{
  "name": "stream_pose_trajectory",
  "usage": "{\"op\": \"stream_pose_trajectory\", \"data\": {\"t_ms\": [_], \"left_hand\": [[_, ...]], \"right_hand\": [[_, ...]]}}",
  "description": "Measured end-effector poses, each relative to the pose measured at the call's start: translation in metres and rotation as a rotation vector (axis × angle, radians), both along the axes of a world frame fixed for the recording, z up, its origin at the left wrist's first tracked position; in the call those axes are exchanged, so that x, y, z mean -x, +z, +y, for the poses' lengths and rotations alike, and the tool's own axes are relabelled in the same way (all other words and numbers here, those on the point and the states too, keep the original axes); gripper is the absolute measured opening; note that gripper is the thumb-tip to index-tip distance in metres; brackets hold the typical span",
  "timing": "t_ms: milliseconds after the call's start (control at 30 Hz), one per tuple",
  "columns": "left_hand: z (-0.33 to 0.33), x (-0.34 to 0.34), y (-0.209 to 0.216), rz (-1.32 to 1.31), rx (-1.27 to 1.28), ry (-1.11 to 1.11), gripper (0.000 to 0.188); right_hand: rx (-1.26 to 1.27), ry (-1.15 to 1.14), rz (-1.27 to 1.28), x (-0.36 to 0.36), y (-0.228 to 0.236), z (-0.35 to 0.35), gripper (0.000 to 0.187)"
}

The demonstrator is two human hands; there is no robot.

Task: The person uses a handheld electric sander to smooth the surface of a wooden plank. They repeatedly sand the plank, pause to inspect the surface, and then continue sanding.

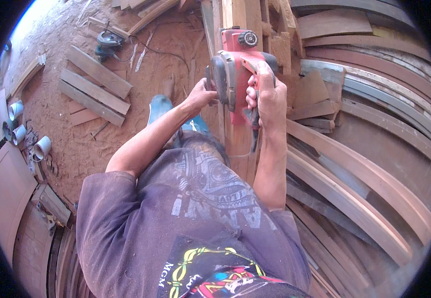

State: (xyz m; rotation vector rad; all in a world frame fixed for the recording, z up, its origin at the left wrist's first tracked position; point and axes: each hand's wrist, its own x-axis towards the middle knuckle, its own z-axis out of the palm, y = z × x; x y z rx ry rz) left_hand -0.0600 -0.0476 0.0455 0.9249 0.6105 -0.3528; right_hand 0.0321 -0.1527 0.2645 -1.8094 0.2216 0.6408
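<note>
A: Start with the head view. See any writing?

B: Can make out pale lettering (223, 211) and a drawing across the dark shirt (111, 203), lower centre of the frame. Also see a colourful print (220, 278) at the bottom edge, with a looping yellow line and small white letters beside it.

A: Find any on the tool?

B: Can spot light marks around the black knob (248, 38), too small to read.

A: Describe the red planer (237, 82), then.

B: Sits in the upper centre, over a long pale board (240, 141) running up and down the frame. Has a bright red body, a dark grey cover on the left side, a rounded black part on the right, and a dark cord (253, 141) at the near end. Cannot tell from above whether touching the wood.

A: Now report the hands.

B: Wrapped firmly round the planer's handle with the right hand (267, 94). Bent in close at the planer's left side with the left hand (201, 94), beside a dark upright piece (208, 78); cannot tell whether gripping.

A: Add the surroundings.

B: See loose planks (93, 92) and a teal power tool (109, 43) on the ground, upper left, and stacked boards (359, 186) down the right.
</note>
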Motion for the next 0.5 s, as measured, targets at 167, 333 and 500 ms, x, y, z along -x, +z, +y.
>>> {"op": "stream_pose_trajectory", "data": {"t_ms": [167,333,500], "left_hand": [[0.026,-0.017,0.043,-0.042,-0.024,-0.153,0.052],[0.027,-0.026,0.041,-0.027,-0.107,-0.135,0.063],[0.033,-0.036,0.030,-0.088,-0.112,-0.133,0.062]], "right_hand": [[-0.011,-0.011,0.005,-0.021,-0.001,0.013,0.047],[0.013,0.009,0.007,-0.044,0.000,0.030,0.048],[0.004,0.018,-0.001,-0.067,0.007,0.053,0.048]]}}
